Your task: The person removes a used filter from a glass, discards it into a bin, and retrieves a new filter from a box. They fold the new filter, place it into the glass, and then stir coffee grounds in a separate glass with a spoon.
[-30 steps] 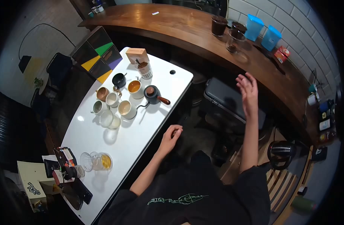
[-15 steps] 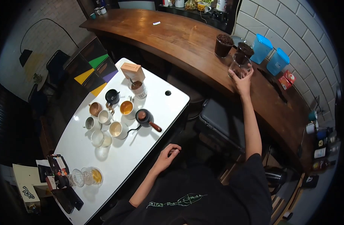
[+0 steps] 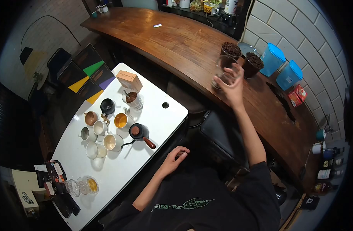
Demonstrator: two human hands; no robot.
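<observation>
My right hand [image 3: 233, 85] is wrapped round a clear glass [image 3: 222, 63], blurred by motion, over the front part of the wooden counter. Just behind the glass stands a dark-filled cup [image 3: 231, 51], partly hidden by it. A second cup of dark, crumbly grounds [image 3: 253, 64] is to the right of my fingers. Low in front of my body, away from both tables, my left hand [image 3: 174, 159] hangs with loosely curled fingers, a gap by the thumb and nothing seen in it.
Two blue-lidded containers [image 3: 273, 59] and a red box [image 3: 297, 95] line the tiled wall. On the white table [image 3: 118, 173] stand several mugs [image 3: 113, 142], a wooden-handled pot [image 3: 137, 131], a glass of grounds [image 3: 132, 99] and a cardboard box [image 3: 129, 80]. A dark case [image 3: 222, 138] sits below the counter.
My right hand has moved the glass to the left along the counter, away from the right-hand cup of grounds. My left hand has barely moved. The camera view has shifted slightly.
</observation>
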